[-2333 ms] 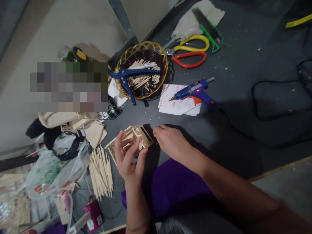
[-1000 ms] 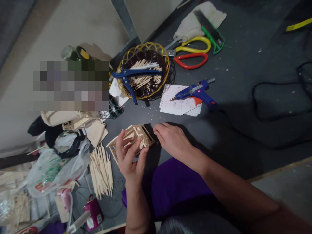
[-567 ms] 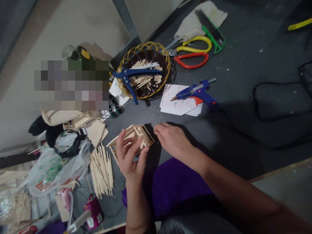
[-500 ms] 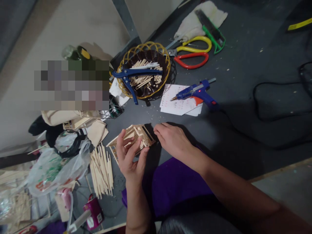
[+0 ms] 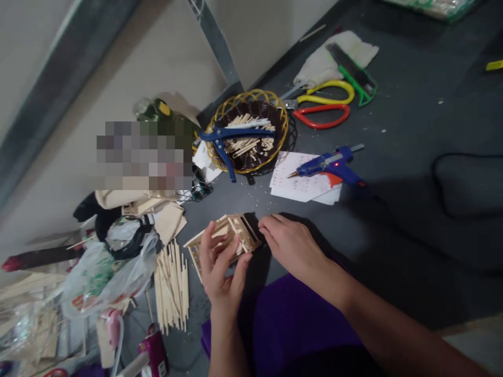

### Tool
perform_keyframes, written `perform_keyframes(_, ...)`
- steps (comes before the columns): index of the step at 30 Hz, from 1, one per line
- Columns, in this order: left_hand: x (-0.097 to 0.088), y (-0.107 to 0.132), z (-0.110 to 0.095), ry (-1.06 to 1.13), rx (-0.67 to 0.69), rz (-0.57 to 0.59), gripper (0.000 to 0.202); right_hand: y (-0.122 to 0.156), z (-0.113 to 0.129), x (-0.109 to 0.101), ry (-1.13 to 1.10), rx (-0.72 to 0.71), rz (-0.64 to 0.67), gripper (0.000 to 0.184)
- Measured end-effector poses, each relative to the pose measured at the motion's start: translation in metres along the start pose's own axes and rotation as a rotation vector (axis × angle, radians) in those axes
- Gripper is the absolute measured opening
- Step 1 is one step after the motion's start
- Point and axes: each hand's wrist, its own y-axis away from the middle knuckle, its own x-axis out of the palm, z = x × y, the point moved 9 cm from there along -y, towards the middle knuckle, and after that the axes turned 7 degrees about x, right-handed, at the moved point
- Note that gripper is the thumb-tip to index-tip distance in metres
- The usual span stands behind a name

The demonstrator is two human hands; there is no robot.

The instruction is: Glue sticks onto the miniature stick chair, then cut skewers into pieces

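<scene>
Loose sticks [image 5: 172, 288]: lying in a messy bunch on the worktop [image 5: 401, 136], off to the left
Left hand [image 5: 223, 262]: sitting over the stick model [image 5: 247, 234], looks like it's loosely gripping it
Stick model: lying left of the right hand [image 5: 293, 243], long axis running lower left to upper right
Right hand: sitting just off its right end, fingertips bunching together, can't tell if they're pinching anything
Glue gun [image 5: 332, 165]: resting on some paper [image 5: 294, 189], farther right
</scene>
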Motion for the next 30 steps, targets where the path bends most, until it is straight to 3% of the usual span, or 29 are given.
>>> perform_keyframes(11,-0.0031,0.0088,0.0016,-0.038,-0.022,0.021,0.037,0.0046,0.0027,0.0041,-0.055,-0.116,-0.137,0.021)
perform_keyframes(30,-0.0019,0.0089,0.0026,-0.029,0.006,0.035,0.04,0.0037,0.0034,0.0046,-0.035,-0.078,-0.088,0.019)
